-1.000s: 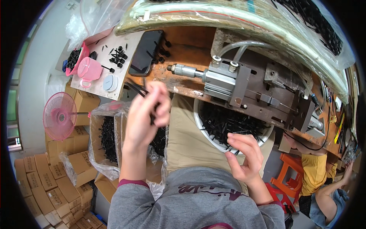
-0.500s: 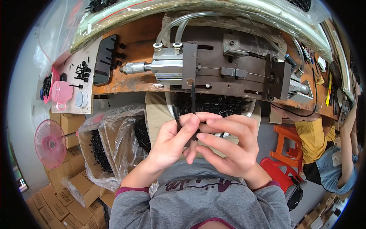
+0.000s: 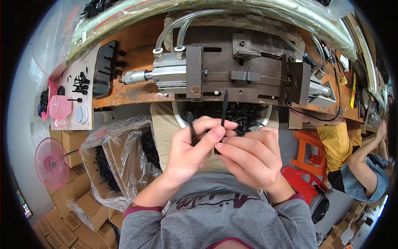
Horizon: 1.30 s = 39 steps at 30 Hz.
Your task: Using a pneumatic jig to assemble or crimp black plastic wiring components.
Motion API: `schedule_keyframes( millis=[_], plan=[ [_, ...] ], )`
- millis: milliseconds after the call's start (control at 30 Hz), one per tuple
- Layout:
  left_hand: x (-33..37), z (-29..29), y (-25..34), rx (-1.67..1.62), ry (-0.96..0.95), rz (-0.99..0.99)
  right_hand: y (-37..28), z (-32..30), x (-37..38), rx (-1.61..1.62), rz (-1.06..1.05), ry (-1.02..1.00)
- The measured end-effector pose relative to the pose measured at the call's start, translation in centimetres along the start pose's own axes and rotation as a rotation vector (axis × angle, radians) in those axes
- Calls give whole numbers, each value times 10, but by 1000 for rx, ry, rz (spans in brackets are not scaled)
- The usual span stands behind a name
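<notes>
Upright between my hands is a black mascara wand (image 3: pixel 224 108), its bristled tip pointing toward the bench. My left hand (image 3: pixel 188 153) pinches its stem between thumb and forefinger. A second dark wand (image 3: pixel 191 124) sticks up from the same hand, behind the thumb. My right hand (image 3: pixel 255 155) has thumb and fingertips closed at the wand's lower end, which is partly hidden. Beyond my hands, a basin (image 3: pixel 179 117) full of loose black wands rests at my lap, under the bench edge.
A metal pneumatic fixture (image 3: pixel 172 76) with clear hoses is mounted on the wooden bench (image 3: pixel 137 93). At left are a phone (image 3: pixel 103 70), a pink cup (image 3: pixel 61 107) and a pink fan (image 3: pixel 52 163). A plastic-lined box (image 3: pixel 120 155) holds black parts. Another person (image 3: pixel 360 170) sits at right.
My right fingers have come together at the wand's lower end; before, they were spread. The wand in my left hand has shifted right. The whole view has moved slightly.
</notes>
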State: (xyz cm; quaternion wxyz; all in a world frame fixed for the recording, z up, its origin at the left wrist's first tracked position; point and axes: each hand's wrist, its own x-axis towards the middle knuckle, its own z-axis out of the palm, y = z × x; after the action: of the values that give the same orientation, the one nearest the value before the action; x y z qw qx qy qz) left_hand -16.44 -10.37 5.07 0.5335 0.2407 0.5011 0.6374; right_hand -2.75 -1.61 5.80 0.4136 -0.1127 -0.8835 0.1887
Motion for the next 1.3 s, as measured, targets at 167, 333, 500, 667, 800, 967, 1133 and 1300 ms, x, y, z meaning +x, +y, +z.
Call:
schedule_keyframes(
  millis=[167,333,500,667,800,967,1133,1300],
  plan=[
    [6,-7,14,-30,-53,-147,4,-6,-7,-5,-34,-28],
    [7,-6,13,-139,-97,-238,4,-7,-13,13,-11,-2],
    [9,0,13,-126,-82,-226,8,-15,-5,15,60,-16],
    [5,-3,11,-201,-98,-159,39,-17,10,-63,167,-80],
    [3,-2,17,-352,-151,-176,48,-9,12,-286,75,-224],
    [4,3,25,-429,-94,-173,41,-12,20,-387,93,-285],
    [13,11,28,-455,-156,-185,34,-22,30,-454,146,-372],
    [12,9,27,-376,-200,-153,32,-18,30,-444,139,-386]
  ],
)
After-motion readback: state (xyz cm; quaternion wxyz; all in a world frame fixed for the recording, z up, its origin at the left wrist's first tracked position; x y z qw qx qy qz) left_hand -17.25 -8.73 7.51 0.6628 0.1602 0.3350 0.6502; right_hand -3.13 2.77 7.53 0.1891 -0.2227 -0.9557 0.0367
